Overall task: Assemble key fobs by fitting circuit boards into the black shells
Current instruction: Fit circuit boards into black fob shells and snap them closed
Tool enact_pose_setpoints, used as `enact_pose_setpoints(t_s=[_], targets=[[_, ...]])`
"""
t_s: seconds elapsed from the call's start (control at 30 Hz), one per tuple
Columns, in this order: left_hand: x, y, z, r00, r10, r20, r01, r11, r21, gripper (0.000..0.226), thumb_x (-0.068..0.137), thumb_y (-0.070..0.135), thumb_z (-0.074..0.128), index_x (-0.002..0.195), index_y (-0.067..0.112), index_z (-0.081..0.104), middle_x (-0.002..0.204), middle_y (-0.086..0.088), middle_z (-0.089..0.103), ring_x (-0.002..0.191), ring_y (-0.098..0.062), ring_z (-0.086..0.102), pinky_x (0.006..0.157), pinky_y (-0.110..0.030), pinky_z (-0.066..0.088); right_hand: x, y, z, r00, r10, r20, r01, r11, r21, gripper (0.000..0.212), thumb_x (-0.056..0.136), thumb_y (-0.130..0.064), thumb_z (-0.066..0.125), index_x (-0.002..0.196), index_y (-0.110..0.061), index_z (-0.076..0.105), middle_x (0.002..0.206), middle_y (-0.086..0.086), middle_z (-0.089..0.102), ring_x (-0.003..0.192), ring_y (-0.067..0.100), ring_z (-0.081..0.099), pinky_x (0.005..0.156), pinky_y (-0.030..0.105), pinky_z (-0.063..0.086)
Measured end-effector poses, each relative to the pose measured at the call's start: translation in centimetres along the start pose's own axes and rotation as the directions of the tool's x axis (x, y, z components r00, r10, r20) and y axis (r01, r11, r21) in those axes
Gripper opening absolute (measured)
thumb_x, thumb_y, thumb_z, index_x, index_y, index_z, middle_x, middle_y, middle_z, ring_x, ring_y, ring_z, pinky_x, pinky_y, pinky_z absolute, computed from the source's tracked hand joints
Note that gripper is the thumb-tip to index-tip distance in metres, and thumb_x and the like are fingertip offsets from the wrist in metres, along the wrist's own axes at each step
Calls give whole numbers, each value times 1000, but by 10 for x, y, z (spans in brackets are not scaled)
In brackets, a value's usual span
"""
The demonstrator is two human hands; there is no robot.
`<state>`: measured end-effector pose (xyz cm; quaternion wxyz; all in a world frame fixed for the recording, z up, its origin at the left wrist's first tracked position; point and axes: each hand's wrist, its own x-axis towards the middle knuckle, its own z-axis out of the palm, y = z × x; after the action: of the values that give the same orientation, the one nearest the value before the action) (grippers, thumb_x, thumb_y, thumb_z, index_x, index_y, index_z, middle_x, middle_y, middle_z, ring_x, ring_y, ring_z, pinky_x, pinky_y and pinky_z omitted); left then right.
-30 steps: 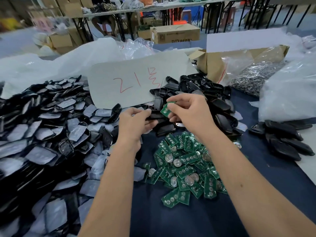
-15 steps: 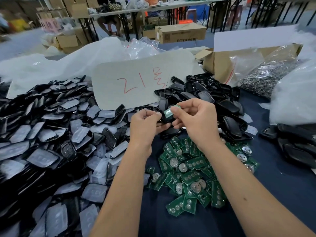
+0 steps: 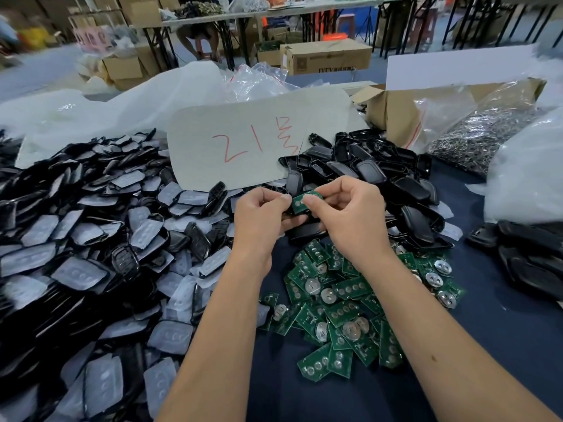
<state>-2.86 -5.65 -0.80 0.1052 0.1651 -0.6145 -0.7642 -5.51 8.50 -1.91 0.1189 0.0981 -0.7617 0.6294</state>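
Both hands have drawn closer together since a second ago. One green circuit board (image 3: pixel 305 201) is sitting between them, pinched by the right hand (image 3: pixel 350 214); the left hand (image 3: pixel 262 219) is gripping one black shell (image 3: pixel 297 219), mostly hidden beneath the fingers. Loose boards (image 3: pixel 344 312) and shell heaps (image 3: pixel 380 178) are lying too jumbled to count.

Pale card sign (image 3: pixel 243 147) just beyond the hands, hand-marked in red "21" followed by a scrawled character not clearly legible, brown carton (image 3: pixel 327 56) far beyond the hands on the floor, printed "DTV" ahead of blurred, unreadable characters
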Motion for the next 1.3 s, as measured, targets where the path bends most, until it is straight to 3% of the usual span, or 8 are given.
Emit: enact_pose_setpoints(t_s=[0.13, 0.3, 0.63, 0.73, 0.83, 1.03, 1.2, 1.3], targets=[[-2, 0, 0, 998, 58, 9, -58, 997, 50, 20, 92, -4, 73, 79, 3, 58, 82, -11, 63, 64, -15, 72, 66, -26, 61, 0, 0, -1, 999, -18, -39, 15, 998, -67, 16, 84, -27, 86, 83, -21, 71, 69, 0, 70, 61, 8, 64, 61, 28, 54], [-2, -2, 1, 991, 131, 38, -134, 984, 119, 24, 87, -8, 76, 80, 4, 57, 78, -15, 56, 65, -16, 68, 69, -29, 62, -1, -1, -1, 998, -14, -55, 9, 996, -93, 16, 85, -29, 84, 85, -20, 71, 65, -4, 65, 56, 3, 56, 58, 23, 46], [-1, 0, -6, 993, 107, 60, -114, 985, 129, 24, 84, -11, 78, 82, 3, 57, 85, -17, 53, 73, -27, 70, 71, -33, 63, 1, 2, -6, 999, 22, -48, -31, 980, -197, 32, 77, -45, 89, 88, -27, 65, 64, -4, 65, 54, 4, 55, 55, 15, 42], [0, 4, -11, 992, 102, 77, -113, 983, 147, 23, 84, -11, 77, 82, 3, 59, 84, -19, 59, 73, -27, 70, 72, -35, 64, 2, 2, -8, 994, 75, 85, -66, 992, -104, 14, 84, -36, 86, 88, -28, 75, 75, -6, 71, 65, 8, 65, 60, 24, 49], [1, 6, -16, 992, 102, 69, -109, 989, 98, 20, 85, -9, 76, 88, 5, 62, 81, -13, 71, 68, -24, 73, 70, -32, 63, -1, -2, -4, 981, 60, 185, -74, 995, 68, 8, 91, -17, 78, 88, -25, 76, 69, -3, 73, 54, 9, 63, 51, 28, 49], [-1, 10, -4, 995, 39, 90, -15, 968, -252, 24, 84, -5, 78, 105, 1, 67, 89, -12, 70, 73, -17, 67, 70, -22, 57, -7, -16, 11, 998, 56, -9, -52, 962, 270, 9, 85, -21, 78, 79, -23, 72, 63, 2, 68, 49, 15, 58, 46, 30, 48], [2, 30, -22, 986, 140, 96, -134, 989, -65, 19, 86, -5, 75, 85, 14, 72, 78, -8, 70, 68, -17, 64, 72, -28, 59, -17, -27, 25, 998, 52, 38, -59, 971, 233, 9, 94, -20, 76, 98, -18, 68, 71, -2, 69, 54, 14, 65, 49, 31, 53], [3, 45, -50, 980, 199, 13, -199, 980, 25, 19, 90, -1, 73, 85, 18, 75, 78, -5, 70, 74, -19, 70, 73, -33, 62, -24, -36, 43, 992, 52, 117, -62, 995, 82, 15, 94, -31, 74, 101, -23, 64, 79, -2, 71, 65, 17, 69, 61, 39, 59]])
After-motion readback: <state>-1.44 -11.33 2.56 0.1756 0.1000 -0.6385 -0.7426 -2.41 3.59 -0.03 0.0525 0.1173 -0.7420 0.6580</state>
